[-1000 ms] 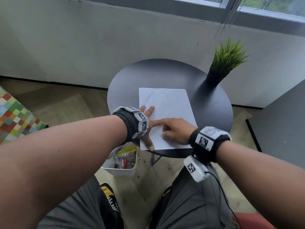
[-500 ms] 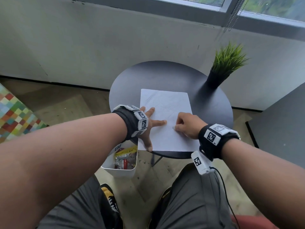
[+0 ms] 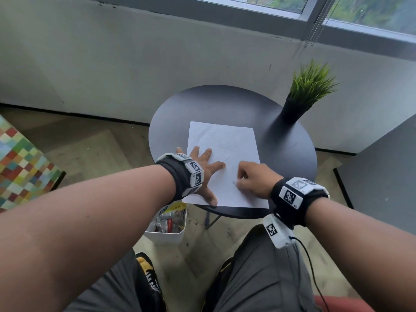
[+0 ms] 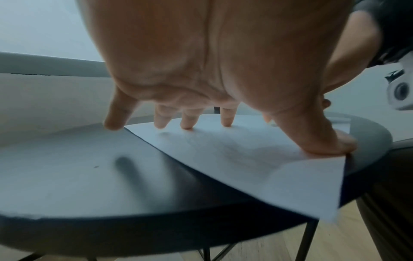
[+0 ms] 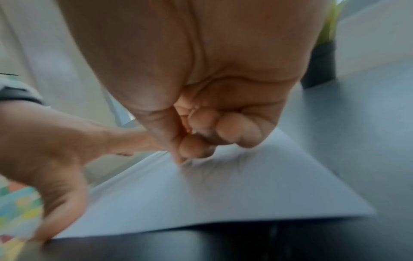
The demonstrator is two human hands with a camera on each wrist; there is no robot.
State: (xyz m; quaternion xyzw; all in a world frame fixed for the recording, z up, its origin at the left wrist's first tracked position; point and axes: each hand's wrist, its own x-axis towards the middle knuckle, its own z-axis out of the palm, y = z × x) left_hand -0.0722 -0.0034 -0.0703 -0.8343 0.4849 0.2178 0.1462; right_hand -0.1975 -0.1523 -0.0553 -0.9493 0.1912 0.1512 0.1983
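Observation:
A white sheet of paper [image 3: 225, 149] with faint pencil marks lies on the round dark table [image 3: 213, 104], its near edge slightly over the rim. My left hand [image 3: 202, 163] is spread flat and presses the sheet's left side; in the left wrist view [image 4: 201, 70] the fingertips [image 4: 186, 123] and thumb rest on the paper [image 4: 223, 159]. My right hand [image 3: 254, 179] sits on the sheet's lower right part. Its fingers are curled tight, with the thumb tip down on the paper [image 5: 223, 194]. The right wrist view [image 5: 201, 88] is blurred and shows nothing plainly held.
A green plant in a dark pot [image 3: 292, 111] stands at the table's back right. Under the table's left edge sits a white bin [image 3: 166, 230] of small items. A checkered coloured block [image 3: 20, 167] is at far left, a grey surface [image 3: 382, 176] at right.
My right hand has slid from beside the left hand rightward across the lower part of the paper. The left hand stays pressed on the sheet's left side.

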